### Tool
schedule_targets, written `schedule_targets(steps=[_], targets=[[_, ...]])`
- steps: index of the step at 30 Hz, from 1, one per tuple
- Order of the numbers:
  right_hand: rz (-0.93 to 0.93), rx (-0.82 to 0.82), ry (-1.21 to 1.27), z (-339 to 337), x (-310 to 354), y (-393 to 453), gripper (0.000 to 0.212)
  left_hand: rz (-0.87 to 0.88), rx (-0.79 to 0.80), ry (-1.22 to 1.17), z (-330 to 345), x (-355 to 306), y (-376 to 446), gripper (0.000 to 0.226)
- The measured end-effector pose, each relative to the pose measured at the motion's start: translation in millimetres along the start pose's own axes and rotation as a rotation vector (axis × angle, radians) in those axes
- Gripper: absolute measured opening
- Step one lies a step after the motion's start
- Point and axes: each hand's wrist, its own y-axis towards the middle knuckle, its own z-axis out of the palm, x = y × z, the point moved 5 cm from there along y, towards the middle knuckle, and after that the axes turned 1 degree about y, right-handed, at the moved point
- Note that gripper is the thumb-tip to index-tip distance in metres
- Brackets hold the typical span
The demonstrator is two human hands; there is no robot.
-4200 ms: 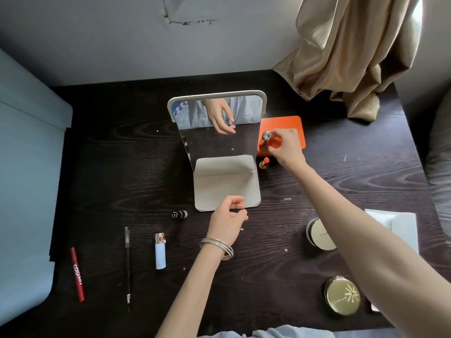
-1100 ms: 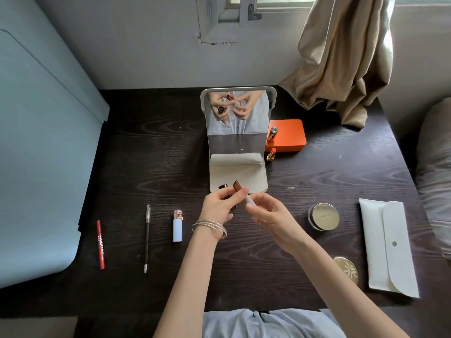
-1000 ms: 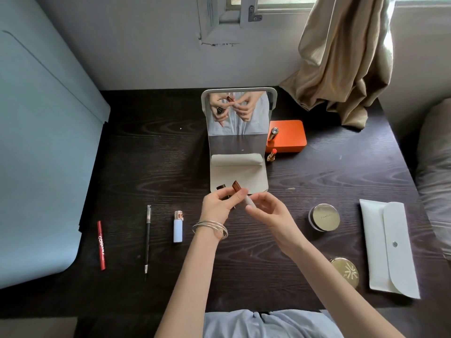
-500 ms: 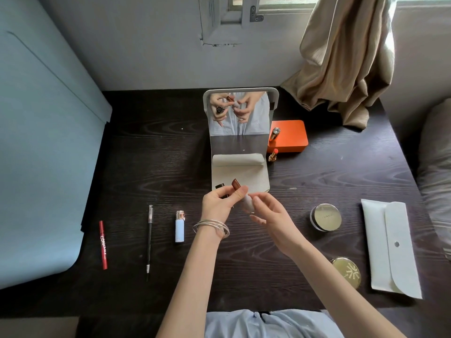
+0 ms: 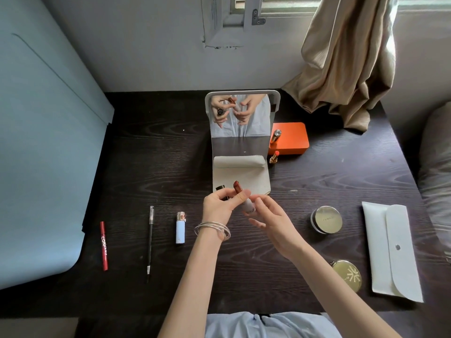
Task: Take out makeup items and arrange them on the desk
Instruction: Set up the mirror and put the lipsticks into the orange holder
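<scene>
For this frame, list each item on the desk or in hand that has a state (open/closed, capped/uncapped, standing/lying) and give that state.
Brown lipstick: uncapped, bullet out, held by left hand.
Black cap: off, in left hand.
Right hand: fingers relaxed at the tube's base.
Orange lipstick: uncapped, standing.
Mirror: propped upright.
Blue tube: capped, lying.
White pouch: flap closed.
Gold compact: closed.
Round jar: lidded.
</scene>
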Motion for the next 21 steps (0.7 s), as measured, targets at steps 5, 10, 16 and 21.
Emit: schedule_targets(steps=[5, 10, 16, 21], targets=[[-0.009, 0.024, -0.023, 1.0, 1.9, 0.5, 0.038, 0.070, -0.020, 0.048, -0.3, -0.6, 1.7, 0.019], [-0.036, 0.012, -0.082, -2.1, 2.3, 1.0, 0.027, 0.086, -0.067, 0.101, 2.0, -0.3, 0.1, 0.021], [-0.123, -0.107, -0.361, -7.3, 5.4, 2.6, 0.034, 0.137, -0.120, 0.217, 8.0, 2.3, 4.3, 0.026], [-0.324, -0.275, -0.651, -19.9, 26.4, 10.7, 0.020, 0.136, -0.077, 0.296, 26.0, -2.8, 11.0, 0.027]])
